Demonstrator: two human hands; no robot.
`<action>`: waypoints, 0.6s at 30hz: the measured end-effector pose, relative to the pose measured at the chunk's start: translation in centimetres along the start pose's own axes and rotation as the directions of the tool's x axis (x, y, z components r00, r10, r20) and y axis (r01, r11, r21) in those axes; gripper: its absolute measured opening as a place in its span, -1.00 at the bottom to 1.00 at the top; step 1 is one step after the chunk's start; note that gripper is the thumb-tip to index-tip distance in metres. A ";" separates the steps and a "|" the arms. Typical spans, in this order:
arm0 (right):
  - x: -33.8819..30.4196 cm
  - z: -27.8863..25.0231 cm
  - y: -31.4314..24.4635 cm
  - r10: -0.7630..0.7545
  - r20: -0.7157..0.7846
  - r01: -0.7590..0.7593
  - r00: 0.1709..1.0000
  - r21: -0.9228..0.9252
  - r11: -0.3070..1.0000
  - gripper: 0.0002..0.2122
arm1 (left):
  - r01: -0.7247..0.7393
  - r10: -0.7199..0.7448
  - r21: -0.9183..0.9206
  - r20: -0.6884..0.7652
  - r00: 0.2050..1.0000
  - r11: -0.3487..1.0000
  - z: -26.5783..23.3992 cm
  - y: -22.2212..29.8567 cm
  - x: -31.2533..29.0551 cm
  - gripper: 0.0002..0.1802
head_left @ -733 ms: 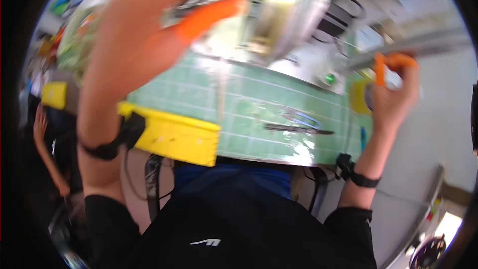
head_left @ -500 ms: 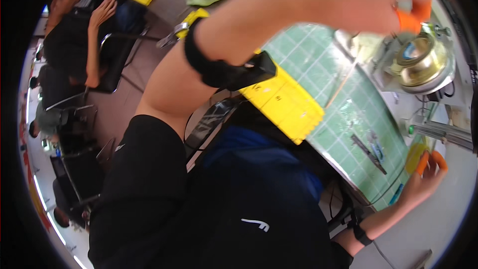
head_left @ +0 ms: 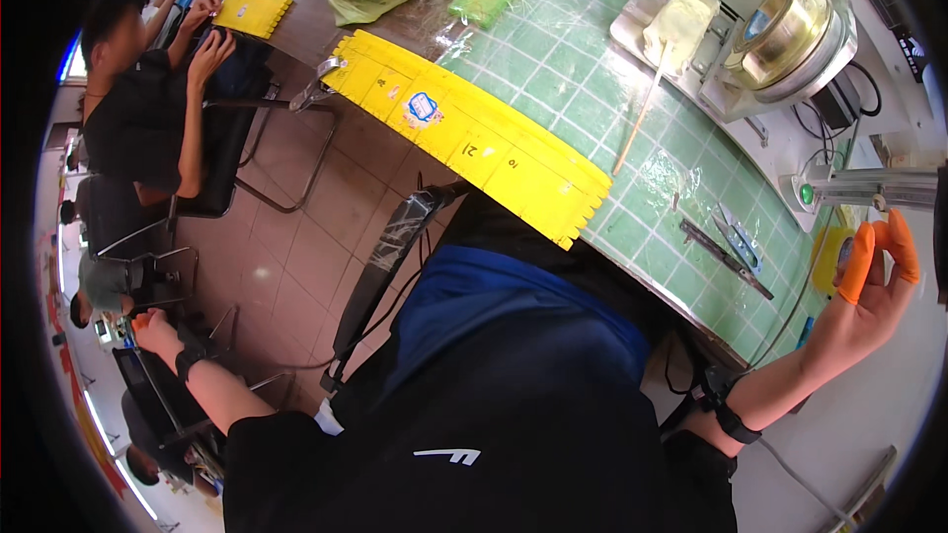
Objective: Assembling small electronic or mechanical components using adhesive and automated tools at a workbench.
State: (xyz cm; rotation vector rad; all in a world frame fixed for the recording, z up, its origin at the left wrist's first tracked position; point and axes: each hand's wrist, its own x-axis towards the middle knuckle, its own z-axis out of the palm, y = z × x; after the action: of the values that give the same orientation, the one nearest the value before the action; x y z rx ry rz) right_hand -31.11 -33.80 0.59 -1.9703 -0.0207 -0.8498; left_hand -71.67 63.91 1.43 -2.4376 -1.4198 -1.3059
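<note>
My right hand [head_left: 874,301] is raised at the right rim, with orange finger cots on two fingers. Its fingers are bent together; a small greyish round piece [head_left: 846,253] shows beside the orange tip, and I cannot tell what it is. Behind these fingers is a yellow translucent thing [head_left: 828,262]. Far out to the left, my left hand [head_left: 156,332] is held over the floor side, away from the table. Its fingers look curled, with orange at the tips; what they hold, if anything, is hidden.
A long yellow notched board [head_left: 474,143] lies along the near edge of the green-tiled table [head_left: 681,178]. Tweezers [head_left: 726,257] and blue-handled snips [head_left: 741,237] lie on it, near a thin wooden stick [head_left: 642,118]. A brass wheel machine [head_left: 780,44] stands behind. A seated person [head_left: 138,109] works at left.
My left arm has swung back from across the table, near the brass wheel, to the far left. That uncovers the yellow board. My right hand has risen slightly.
</note>
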 end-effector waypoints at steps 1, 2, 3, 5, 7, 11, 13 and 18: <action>-0.4 0.0 -2.0 -0.045 -0.005 0.045 0.999 -0.041 0.998 -0.72 | -0.068 0.069 0.317 0.006 0.998 0.946 1.4 0.9 -2.8 -0.66; -0.8 0.3 -3.0 -0.101 0.038 0.104 0.994 -0.083 0.991 -0.77 | -0.013 0.014 0.444 0.000 1.000 0.896 2.5 5.7 -3.1 -0.59; -0.7 0.2 -2.7 -0.124 0.085 0.130 0.989 -0.069 0.989 -0.81 | -0.111 0.140 0.329 -0.067 0.988 0.938 0.5 7.3 0.1 -0.59; -0.5 0.6 -3.7 -0.294 0.168 0.299 0.941 -0.009 0.954 -0.83 | -0.267 0.233 -0.229 -0.166 0.958 0.936 -0.7 13.3 5.7 -0.59; -0.9 0.5 -5.5 -0.449 0.241 0.464 0.860 -0.004 0.886 -0.81 | -0.091 0.329 -0.913 0.050 0.943 0.398 2.5 30.7 -0.3 -0.65; -2.9 1.7 -7.0 -0.571 0.320 0.530 0.756 0.212 0.821 -0.61 | -0.600 0.871 -0.685 0.105 0.479 0.413 -4.3 56.9 -23.2 -0.73; -3.9 3.0 -7.9 -0.515 0.254 0.431 0.819 0.319 0.844 -0.58 | -0.393 0.973 -0.917 -0.141 0.181 -0.060 -3.3 62.4 -28.2 -0.78; -3.7 2.9 -8.8 -0.470 0.390 0.229 0.792 0.525 0.820 -0.52 | 0.079 0.947 -0.973 -0.192 0.257 -0.219 -4.8 65.5 -34.9 -0.71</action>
State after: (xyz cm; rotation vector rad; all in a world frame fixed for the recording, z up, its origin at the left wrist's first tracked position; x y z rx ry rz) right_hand -35.31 -25.56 4.34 -1.6962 -0.8650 -0.4674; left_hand -34.98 -0.79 4.46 -3.6085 1.8919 -0.7797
